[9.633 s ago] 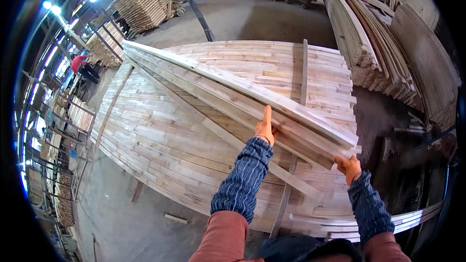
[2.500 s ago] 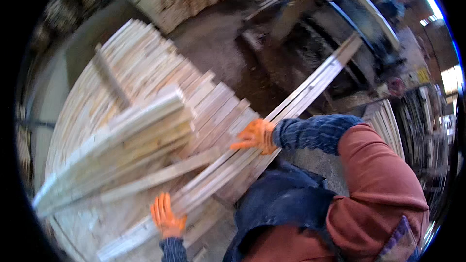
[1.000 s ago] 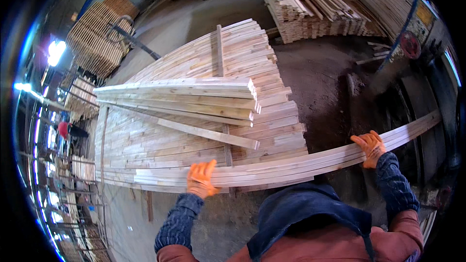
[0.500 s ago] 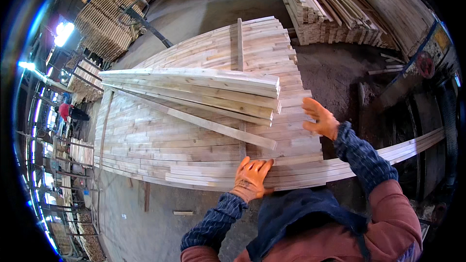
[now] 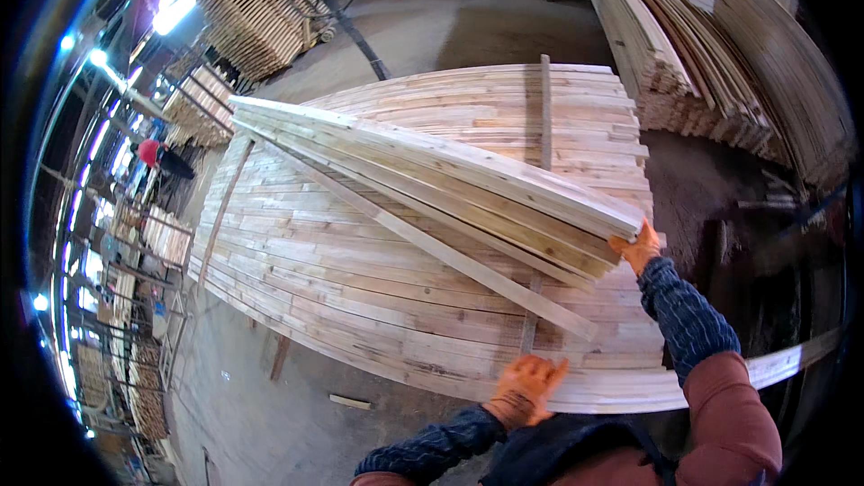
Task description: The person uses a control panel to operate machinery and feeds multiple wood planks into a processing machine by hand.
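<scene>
Both my hands wear orange gloves. My right hand (image 5: 637, 247) is closed on the right end of a fanned bundle of long wooden boards (image 5: 450, 175), which lies slantwise over a wide layer of pale boards (image 5: 360, 256). Below the bundle, one separate narrow board (image 5: 450, 256) lies at an angle on the same layer. At the near edge, my left hand (image 5: 526, 389) curls over some long wooden strips (image 5: 621, 390); its fingertips are partly hidden. These strips stretch off to the right, passing behind my right arm.
Two cross battens, one a right-hand batten (image 5: 545, 112), lie across the layer. Beyond it stand a slatted wood stack (image 5: 270, 4), a metal handle (image 5: 355, 31) and piled boards (image 5: 666, 63). A person in red headwear (image 5: 148, 152) is far left. A wood offcut (image 5: 349, 402) lies on the floor.
My right hand has gone from open beside the bundle to gripping its right end. My left hand stays at the near strips, its fingers more curled. The whole view has shifted.
</scene>
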`<state>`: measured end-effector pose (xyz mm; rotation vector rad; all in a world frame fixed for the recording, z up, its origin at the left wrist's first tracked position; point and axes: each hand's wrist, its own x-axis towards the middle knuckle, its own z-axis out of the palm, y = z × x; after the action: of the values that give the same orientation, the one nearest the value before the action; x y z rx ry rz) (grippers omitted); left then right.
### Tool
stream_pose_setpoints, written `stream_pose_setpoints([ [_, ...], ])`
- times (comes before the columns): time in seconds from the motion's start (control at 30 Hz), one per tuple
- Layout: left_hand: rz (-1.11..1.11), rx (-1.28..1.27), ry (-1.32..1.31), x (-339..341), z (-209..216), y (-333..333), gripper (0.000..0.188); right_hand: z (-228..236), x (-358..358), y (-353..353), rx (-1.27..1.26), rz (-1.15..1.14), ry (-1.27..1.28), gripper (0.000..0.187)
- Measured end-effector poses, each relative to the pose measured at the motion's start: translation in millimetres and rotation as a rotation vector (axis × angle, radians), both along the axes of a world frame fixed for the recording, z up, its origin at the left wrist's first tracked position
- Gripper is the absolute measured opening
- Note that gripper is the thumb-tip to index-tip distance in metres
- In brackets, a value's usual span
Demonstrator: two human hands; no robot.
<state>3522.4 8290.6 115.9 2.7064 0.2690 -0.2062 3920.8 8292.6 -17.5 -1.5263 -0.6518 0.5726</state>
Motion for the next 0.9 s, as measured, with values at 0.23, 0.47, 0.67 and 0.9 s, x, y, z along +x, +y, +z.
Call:
stream_pose_setpoints([
  [0.23,0.170,-0.899,-0.288,63,-14,74,0.079,23,-3,-9,-0.117,-0.068,-0.055,0.056],
  [0.47,1.269,-1.688,-0.914,100,-35,269,0.066,96,-95,-48,-0.215,0.108,-0.320,0.049],
  [0.67,1.245,-1.840,-1.184,36,-94,251,0.071,98,-86,-73,-0.696,0.894,-0.046,0.057],
  [0.9,1.142,-2.073,-0.941,6,-48,78,0.051,143,-169,101,-0.441,1.133,0.632,0.111],
])
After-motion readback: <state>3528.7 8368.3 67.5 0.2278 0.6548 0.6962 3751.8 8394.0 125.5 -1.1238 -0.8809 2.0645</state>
